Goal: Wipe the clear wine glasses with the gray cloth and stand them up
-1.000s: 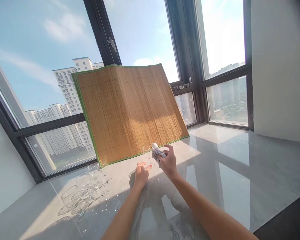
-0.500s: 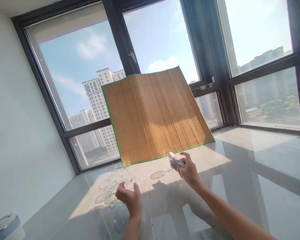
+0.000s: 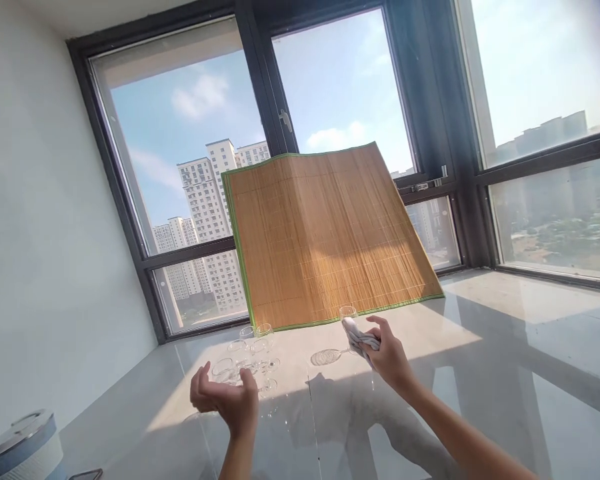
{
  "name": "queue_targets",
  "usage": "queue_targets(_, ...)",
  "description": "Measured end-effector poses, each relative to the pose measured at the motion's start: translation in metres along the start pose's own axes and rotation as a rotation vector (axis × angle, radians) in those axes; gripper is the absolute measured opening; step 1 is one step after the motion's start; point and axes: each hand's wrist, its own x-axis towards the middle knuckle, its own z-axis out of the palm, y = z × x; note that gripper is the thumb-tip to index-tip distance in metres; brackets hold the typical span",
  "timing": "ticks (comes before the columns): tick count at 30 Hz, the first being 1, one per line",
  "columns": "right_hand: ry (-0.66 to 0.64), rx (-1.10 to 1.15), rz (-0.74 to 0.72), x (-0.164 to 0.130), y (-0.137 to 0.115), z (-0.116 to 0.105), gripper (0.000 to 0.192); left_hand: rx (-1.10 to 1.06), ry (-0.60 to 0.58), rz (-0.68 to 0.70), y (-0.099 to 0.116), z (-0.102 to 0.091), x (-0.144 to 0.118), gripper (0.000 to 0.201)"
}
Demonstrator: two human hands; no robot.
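Container (image 3: 23, 448) with lid, left of and nearer than the left hand (image 3: 227, 398). Left hand unclenched, fingers curled, thumb spread away; glasses (image 3: 264, 339) clustered just past it on the counter (image 3: 300, 433), contact unclear. Right hand (image 3: 391, 359) grips bunched cloth (image 3: 364, 341); single glass (image 3: 349, 311) upright just past that hand, cloth overlapping its bowl, touching or not can't tell. Its shadow (image 3: 326, 357) falls between the hands. Beyond both hands, green-edged mat (image 3: 330, 233) leans at the window (image 3: 337, 80); tall buildings (image 3: 203, 200) outside.
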Motion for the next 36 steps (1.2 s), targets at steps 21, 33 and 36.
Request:
queue_targets(21,-0.015,0.010,-0.005,0.002,0.004,0.000,0.042,-0.113,-0.388,-0.279,-0.029,0.002,-0.025,0.039)
queue_targets(33,-0.340,-0.174,-0.281,-0.034,-0.042,0.046,0.070,-0.097,-0.948,0.263,0.007,0.017,-0.074,0.040)
queue_targets(36,-0.425,-0.271,-0.406,-0.042,-0.077,0.068,0.076,0.086,-0.869,0.323,-0.003,0.020,-0.067,0.031)
